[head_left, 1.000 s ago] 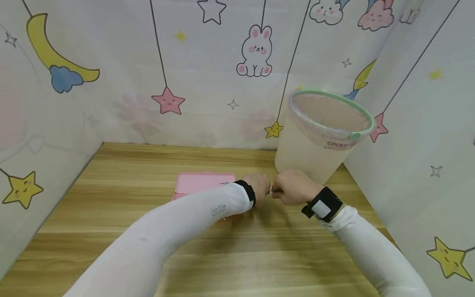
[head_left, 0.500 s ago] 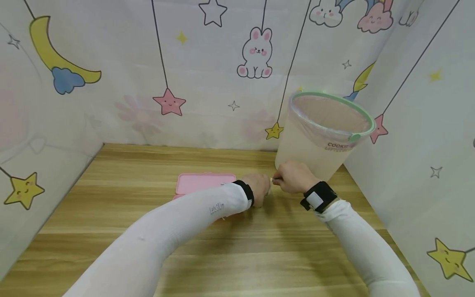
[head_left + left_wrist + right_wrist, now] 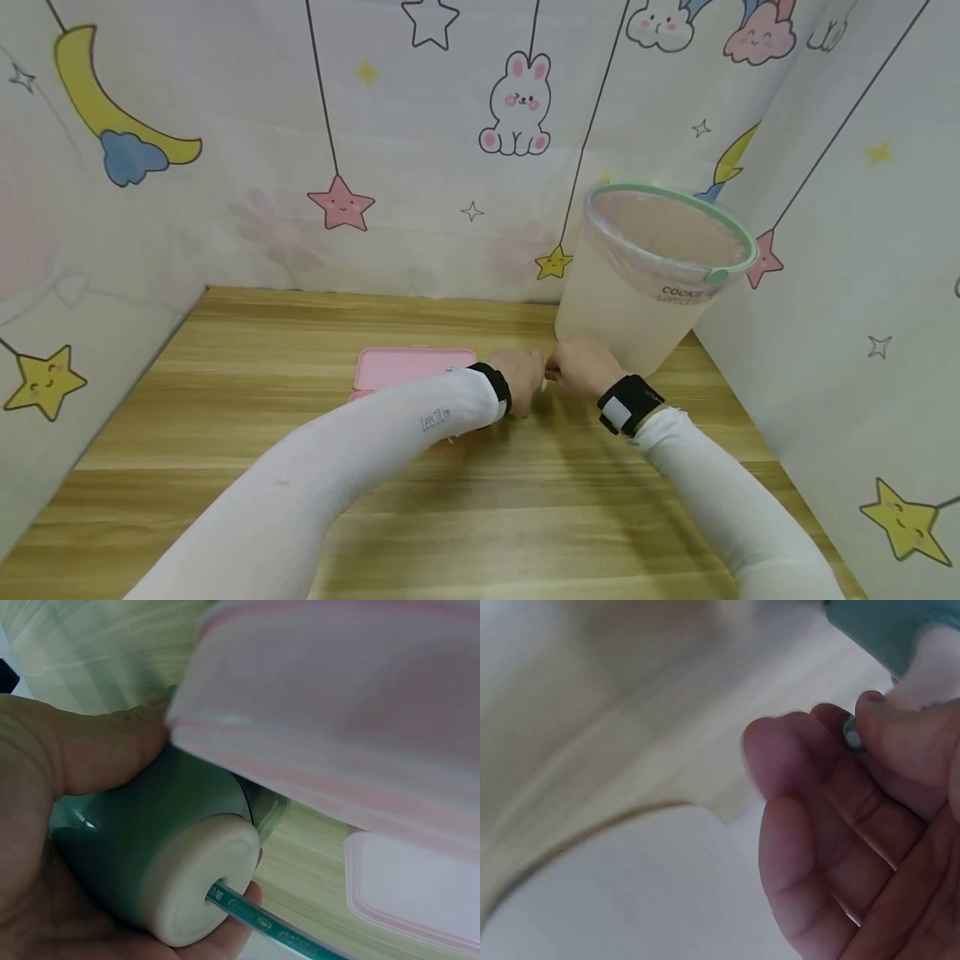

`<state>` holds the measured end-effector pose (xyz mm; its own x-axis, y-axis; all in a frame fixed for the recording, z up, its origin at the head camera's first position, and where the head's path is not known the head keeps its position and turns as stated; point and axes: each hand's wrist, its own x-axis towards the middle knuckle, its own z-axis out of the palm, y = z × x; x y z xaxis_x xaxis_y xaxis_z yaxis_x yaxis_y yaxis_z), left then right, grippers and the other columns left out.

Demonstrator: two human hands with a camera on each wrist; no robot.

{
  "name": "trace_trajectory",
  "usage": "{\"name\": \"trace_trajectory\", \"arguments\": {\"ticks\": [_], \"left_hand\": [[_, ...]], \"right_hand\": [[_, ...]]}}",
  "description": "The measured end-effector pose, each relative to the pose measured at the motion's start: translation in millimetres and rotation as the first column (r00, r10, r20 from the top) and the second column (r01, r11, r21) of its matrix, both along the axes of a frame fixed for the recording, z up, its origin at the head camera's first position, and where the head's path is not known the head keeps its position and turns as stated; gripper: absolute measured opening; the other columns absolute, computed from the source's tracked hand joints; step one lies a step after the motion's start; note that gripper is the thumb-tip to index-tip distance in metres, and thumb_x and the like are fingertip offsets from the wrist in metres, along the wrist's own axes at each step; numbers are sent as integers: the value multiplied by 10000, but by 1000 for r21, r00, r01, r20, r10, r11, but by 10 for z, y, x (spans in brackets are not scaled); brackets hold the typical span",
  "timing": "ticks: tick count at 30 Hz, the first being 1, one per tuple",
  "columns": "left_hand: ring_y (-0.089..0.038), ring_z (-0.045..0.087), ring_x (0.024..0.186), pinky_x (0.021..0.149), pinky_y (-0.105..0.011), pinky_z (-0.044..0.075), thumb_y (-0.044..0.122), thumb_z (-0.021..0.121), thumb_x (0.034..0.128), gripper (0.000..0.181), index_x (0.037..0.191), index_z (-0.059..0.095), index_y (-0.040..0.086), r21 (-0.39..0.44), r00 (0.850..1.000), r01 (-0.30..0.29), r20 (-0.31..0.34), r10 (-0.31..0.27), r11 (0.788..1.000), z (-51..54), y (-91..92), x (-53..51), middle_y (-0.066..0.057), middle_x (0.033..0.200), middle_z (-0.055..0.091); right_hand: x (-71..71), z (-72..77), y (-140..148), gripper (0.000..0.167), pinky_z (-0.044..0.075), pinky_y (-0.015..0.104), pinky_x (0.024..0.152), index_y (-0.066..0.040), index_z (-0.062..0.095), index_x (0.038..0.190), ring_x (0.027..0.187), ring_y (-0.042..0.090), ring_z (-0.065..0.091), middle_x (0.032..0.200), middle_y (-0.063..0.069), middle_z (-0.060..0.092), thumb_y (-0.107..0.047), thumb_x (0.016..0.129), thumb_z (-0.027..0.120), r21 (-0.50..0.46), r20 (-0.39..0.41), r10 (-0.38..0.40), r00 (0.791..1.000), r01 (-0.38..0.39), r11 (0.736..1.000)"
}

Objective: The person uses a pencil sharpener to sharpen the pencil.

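Observation:
My left hand grips a rounded green pencil sharpener with a pale end, thumb on one side and fingers beneath. A green pencil sticks out of the hole in that end. On the sharpener's other side, my right hand pinches a small dark knob with a pale tip between thumb and forefinger, close to the sharpener's white part. Its other fingers are loosely curled. Both hands nearly meet above the table. How the knob joins the sharpener is hidden.
A pink pencil case lies open on the wooden table, partly behind my left forearm. Just behind my right hand stands a pale bin with a green rim and a liner. Printed cloth walls enclose the table's back and sides.
My right hand has moved up and away, then back down and left, close to the left hand, still pinching. The left hand stays nearly in place, gripping the sharpener.

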<state>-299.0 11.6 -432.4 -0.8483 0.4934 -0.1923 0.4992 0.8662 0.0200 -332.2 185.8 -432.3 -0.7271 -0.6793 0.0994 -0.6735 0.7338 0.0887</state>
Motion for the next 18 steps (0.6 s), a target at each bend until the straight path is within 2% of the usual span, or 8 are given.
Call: {"name": "trace_trajectory", "arguments": {"ticks": [1,3,4,8,10,11,13,18], "left_hand": [[-149,661,924,791,-279,592,239,821,929,453,1300,609,90,2,1000,-6,-16,6,1000,36,-7,43,-14,1163,714],[-151,637,887,754,-295,577,284,848,897,472,1263,604,110,23,999,8,-47,-7,1000,-222,12,-155,3,1107,698],[-163,642,910,777,-301,581,248,834,907,449,1260,608,87,22,999,-11,-32,12,1000,-143,21,-59,-15,1127,699],[-176,610,852,719,-351,569,302,899,824,493,1192,606,157,33,999,-22,-25,22,999,-760,136,-565,33,1057,664],[-189,624,863,724,-360,578,280,898,819,489,1199,618,152,23,999,-33,-19,34,999,-703,150,-540,24,1075,676],[-189,630,844,704,-355,579,281,894,821,483,1194,617,149,16,1000,-23,-12,23,1000,-742,159,-595,21,1063,679],[-200,633,827,685,-358,580,251,880,828,475,1206,622,124,20,1000,-27,-6,27,999,-633,147,-510,-6,1061,690],[-190,647,811,658,-322,576,198,842,870,382,1172,639,85,10,999,-34,16,34,999,-185,105,-159,-39,1074,703]], "right_hand": [[6,-15,1,151,591,397,674,-167,870,818,684,166,628,723,-34,727,-178,967,851,0,-3,1,1000,-1,1000],[5,-61,13,165,568,376,666,-166,854,787,673,155,597,701,-50,706,-153,951,848,-19,-7,29,1000,-29,999],[11,-105,25,191,550,369,646,-161,828,754,661,150,573,678,-58,669,-126,941,835,-33,2,41,999,-41,999],[-104,-434,165,279,428,353,539,-197,682,638,610,109,453,625,-101,499,-50,860,768,-115,-18,138,990,-139,984],[-107,-501,206,307,422,367,515,-207,642,620,594,93,443,624,-105,471,-37,846,762,-142,-14,165,986,-165,976],[-168,-603,256,319,429,363,519,-217,636,622,599,87,449,629,-113,473,-63,875,753,-152,-24,187,982,-189,970],[-118,-599,255,302,480,380,538,-216,670,642,607,91,487,641,-111,515,-58,884,755,-158,-9,200,980,-199,967],[149,-418,164,206,566,442,586,-190,752,728,647,153,606,671,-65,633,-40,868,778,-119,3,177,984,-175,977]]}}
